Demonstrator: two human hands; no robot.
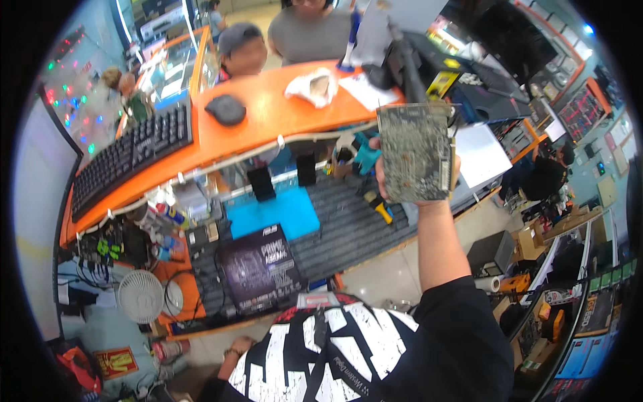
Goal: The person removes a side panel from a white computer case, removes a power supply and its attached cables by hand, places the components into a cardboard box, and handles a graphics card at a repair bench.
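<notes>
My right hand [383,179] is raised, with its fingers wrapped round a dark, dusty circuit board [415,151]. The board stands on edge above the bench, one flat side facing me, and covers most of the hand. Low in the picture, beside my shirt, is my left hand [241,345]; its fingers are not clear, and no held thing shows there. A dark motherboard box [261,268] lies on the grey ribbed bench mat [341,228], overlapping a blue mat [301,209]. Between box and board rests a yellow-and-black hand tool [380,208].
An orange counter [261,110] carries a black keyboard [137,154], a dark rounded object [226,109] and a crumpled white wrapping [311,87]. People [311,33] are beyond it. A white fan [140,296] stands at left. Shelves with boxes [593,311] line the right.
</notes>
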